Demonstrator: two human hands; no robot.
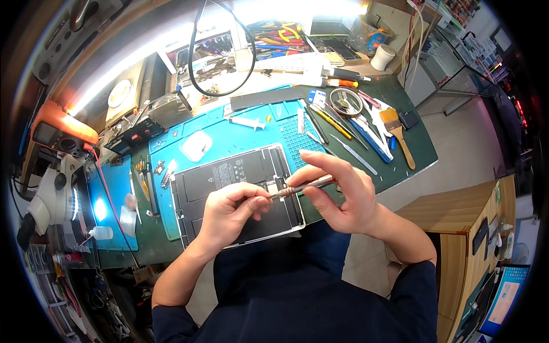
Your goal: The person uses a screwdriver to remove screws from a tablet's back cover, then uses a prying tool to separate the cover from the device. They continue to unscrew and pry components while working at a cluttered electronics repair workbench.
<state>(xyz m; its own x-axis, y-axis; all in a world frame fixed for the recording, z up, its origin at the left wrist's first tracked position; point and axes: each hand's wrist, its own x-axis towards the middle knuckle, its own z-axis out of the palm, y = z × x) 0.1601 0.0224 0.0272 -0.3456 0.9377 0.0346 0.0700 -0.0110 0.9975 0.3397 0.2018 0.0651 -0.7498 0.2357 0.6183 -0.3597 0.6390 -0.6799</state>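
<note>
Two bare hands met over the right part of one opened tablet (pixel 257 163), which lay on the larger of two blue mats, with black panels showing inside it. Between them they held one thin pen-shaped tool (pixel 311 186). The left hand (pixel 229 210) had its thumb and forefinger pinched together at the tool's left end, the other fingers curled in. The right hand (pixel 346 191) was half open, its thumb and fingers loosely around the shaft; whether the tool touched the tablet could not be told.

Above the tablet on the larger mat (pixel 229 146) were one clear dish (pixel 196 146) and one syringe (pixel 247 123). To the right, on the green table (pixel 422 150), lay one roll of tape (pixel 359 103), one pair of tweezers (pixel 357 158) and one wooden-handled brush (pixel 406 148). At the far left were the smaller mat (pixel 117 177), one small white bottle (pixel 101 232) and one orange meter (pixel 63 127).
</note>
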